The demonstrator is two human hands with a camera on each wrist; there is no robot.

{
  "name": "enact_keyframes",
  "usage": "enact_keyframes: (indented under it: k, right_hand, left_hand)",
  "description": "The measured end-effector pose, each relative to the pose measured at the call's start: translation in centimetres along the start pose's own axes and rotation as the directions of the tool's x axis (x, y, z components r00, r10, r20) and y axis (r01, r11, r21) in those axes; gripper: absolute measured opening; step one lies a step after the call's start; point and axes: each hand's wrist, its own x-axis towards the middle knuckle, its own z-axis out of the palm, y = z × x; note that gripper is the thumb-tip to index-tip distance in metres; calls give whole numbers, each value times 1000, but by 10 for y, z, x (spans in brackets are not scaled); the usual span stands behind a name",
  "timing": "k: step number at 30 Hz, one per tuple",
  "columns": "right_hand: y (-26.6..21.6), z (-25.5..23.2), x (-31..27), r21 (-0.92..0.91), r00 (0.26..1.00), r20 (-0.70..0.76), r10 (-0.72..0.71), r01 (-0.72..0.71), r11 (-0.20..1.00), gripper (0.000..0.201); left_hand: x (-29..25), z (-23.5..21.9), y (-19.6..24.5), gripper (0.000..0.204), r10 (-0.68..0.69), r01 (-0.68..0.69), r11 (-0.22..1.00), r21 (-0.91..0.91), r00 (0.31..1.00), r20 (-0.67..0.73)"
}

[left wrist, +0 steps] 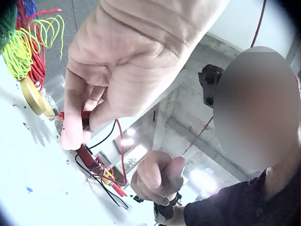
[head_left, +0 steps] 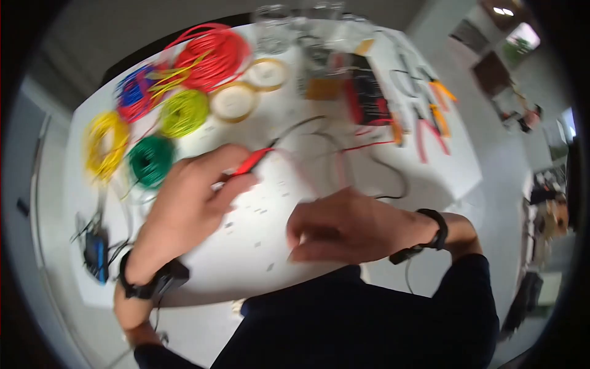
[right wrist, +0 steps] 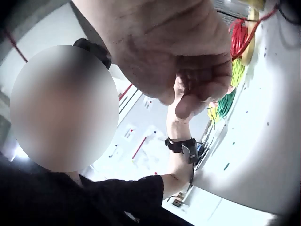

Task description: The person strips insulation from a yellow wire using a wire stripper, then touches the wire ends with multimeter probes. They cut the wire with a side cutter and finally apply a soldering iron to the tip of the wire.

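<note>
My left hand [head_left: 193,194] is over the left part of the white table [head_left: 255,212], pinching a red test probe [head_left: 251,162] between thumb and fingers. A black part shows alongside the probe, and a black lead [head_left: 301,125] trails from there toward the back. In the left wrist view the probe's red end [left wrist: 61,116] pokes out past the fingers. My right hand [head_left: 350,224] is raised over the table's near side, fingers curled in toward the thumb. Nothing clearly shows in its grasp in the right wrist view. Small bits lie scattered on the table between both hands.
Coils of red wire [head_left: 215,58], yellow-green wire [head_left: 184,114], green wire [head_left: 151,161] and yellow wire [head_left: 107,144] lie at left, beside tape rolls [head_left: 233,103]. A black-and-red device [head_left: 369,92], pliers [head_left: 432,135] and clear containers [head_left: 272,31] stand at back and right.
</note>
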Motion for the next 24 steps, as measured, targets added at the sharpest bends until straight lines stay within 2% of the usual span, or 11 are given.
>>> enact_keyframes:
  k: [1, 2, 5, 7, 8, 10, 12, 16, 19, 22, 24]
  right_hand:
    - [3, 11, 9, 145, 995, -10, 101, -99, 985, 11]
    - [-3, 6, 19, 459, 907, 125, 403, -413, 786, 34]
    - [0, 15, 39, 612, 936, 87, 341, -321, 723, 40]
    - [-4, 20, 45, 655, 951, -154, 268, -105, 748, 45]
    - [-2, 23, 51, 656, 957, -141, 255, -103, 748, 45]
    - [5, 33, 64, 525, 902, -400, 159, 84, 847, 47]
    - [8, 35, 67, 595, 904, -366, 223, 43, 803, 45]
    - [19, 37, 79, 579, 910, -414, 5, 259, 773, 37]
    - [19, 35, 86, 279, 863, -477, -164, 326, 903, 32]
    - [18, 28, 89, 390, 914, -371, -168, 317, 864, 32]
    - [23, 29, 95, 372, 883, -429, -188, 363, 855, 30]
  left_hand:
    - [-2, -1, -2, 19, 63, -63, 993, 98, 998, 4]
    - [-4, -1, 1, 19, 28, -29, 996, 79, 999, 16]
    - [-7, -4, -1, 21, 138, -134, 973, 188, 990, -9]
    - [-9, -4, -1, 22, 174, -154, 962, 224, 982, -72]
    - [-9, -5, 3, 21, 128, -111, 981, 158, 986, -105]
    - [-10, -5, 3, 21, 76, -64, 994, 92, 987, -142]
    - [-11, -2, -3, 20, 226, -200, 967, 160, 960, -164]
    - [-20, -12, 2, 13, 241, -208, 964, 167, 946, -216]
    - [-25, -21, 1, 15, 329, -248, 922, 298, 906, -264]
    - [-34, -30, 2, 17, 387, -257, 888, 381, 865, -320]
    - [-40, -40, 2, 16, 429, -240, 865, 440, 808, -404]
